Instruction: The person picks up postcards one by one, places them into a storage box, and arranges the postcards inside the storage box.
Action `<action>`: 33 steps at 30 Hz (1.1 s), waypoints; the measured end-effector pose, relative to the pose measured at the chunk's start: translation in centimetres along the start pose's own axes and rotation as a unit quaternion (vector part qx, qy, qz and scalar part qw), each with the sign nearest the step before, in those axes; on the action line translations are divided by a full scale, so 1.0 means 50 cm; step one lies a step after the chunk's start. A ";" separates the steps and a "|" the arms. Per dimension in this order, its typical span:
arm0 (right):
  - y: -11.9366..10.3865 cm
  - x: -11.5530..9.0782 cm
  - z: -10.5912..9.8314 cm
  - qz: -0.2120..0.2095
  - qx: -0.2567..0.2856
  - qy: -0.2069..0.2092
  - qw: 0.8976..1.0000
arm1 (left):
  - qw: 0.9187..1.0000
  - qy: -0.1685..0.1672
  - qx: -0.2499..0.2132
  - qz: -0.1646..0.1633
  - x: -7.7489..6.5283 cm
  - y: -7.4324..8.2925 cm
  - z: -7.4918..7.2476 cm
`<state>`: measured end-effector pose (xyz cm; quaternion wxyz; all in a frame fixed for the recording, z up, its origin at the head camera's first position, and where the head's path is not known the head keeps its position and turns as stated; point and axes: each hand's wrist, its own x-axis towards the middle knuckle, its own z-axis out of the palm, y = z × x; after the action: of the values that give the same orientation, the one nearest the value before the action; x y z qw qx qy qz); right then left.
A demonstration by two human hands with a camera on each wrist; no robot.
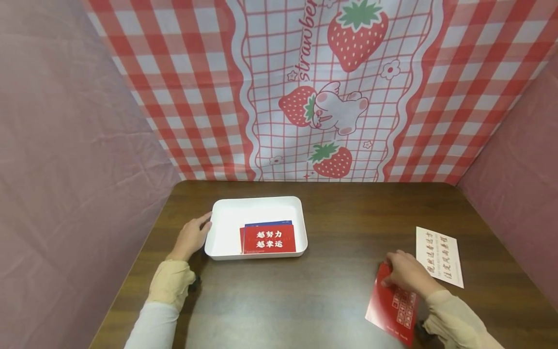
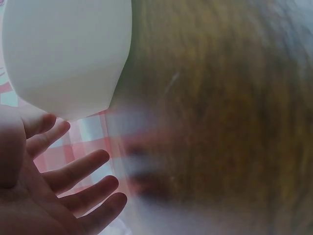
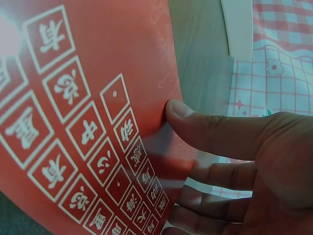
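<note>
My right hand [image 1: 405, 274] pinches a red card [image 1: 392, 305] by its edge, thumb on the printed face and fingers behind. In the right wrist view the red card [image 3: 98, 107] shows rows of boxed white characters. Fingers of my left hand [image 1: 190, 238] rest at the left rim of a white tray [image 1: 226, 228]; from the left wrist they look spread and fairly straight by the tray wall [image 2: 68, 58]. Inside the tray, a red card with white characters [image 1: 269, 240] lies over a blue card [image 1: 279, 223], with another red edge peeking out at the left.
A white card with black writing [image 1: 440, 254] lies on the brown table [image 1: 348, 218] just beyond my right hand. Behind the table hangs a red checked strawberry cloth [image 1: 324, 106]. Pink cloth walls [image 1: 87, 145] stand on both sides.
</note>
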<state>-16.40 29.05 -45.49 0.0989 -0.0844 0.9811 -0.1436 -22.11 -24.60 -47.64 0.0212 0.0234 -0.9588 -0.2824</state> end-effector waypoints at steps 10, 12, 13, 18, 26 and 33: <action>0.007 -0.002 -0.010 -0.026 -0.001 -0.004 1.000 | 1.000 0.004 -0.004 0.001 -0.004 -0.006 0.003; 0.009 -0.001 -0.015 -0.033 0.003 -0.005 0.999 | 1.000 0.003 -0.004 0.000 -0.005 -0.007 0.004; 0.009 -0.001 -0.018 -0.037 0.006 -0.004 0.999 | 1.000 0.002 -0.004 -0.001 -0.005 -0.008 0.004; 0.011 -0.001 -0.031 -0.049 0.015 -0.002 0.999 | 1.000 0.001 -0.002 -0.002 -0.004 -0.007 0.004; 0.014 0.000 -0.047 -0.077 0.069 -0.015 0.995 | 1.000 -0.002 0.000 -0.002 -0.002 -0.003 0.002; 0.019 0.001 -0.060 -0.091 0.105 -0.022 0.990 | 1.000 -0.002 -0.001 -0.002 -0.001 -0.001 0.000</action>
<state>-17.23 30.73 -42.95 0.1153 -0.1653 0.9465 -0.2519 -22.05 -24.66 -47.66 0.0189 0.0247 -0.9585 -0.2833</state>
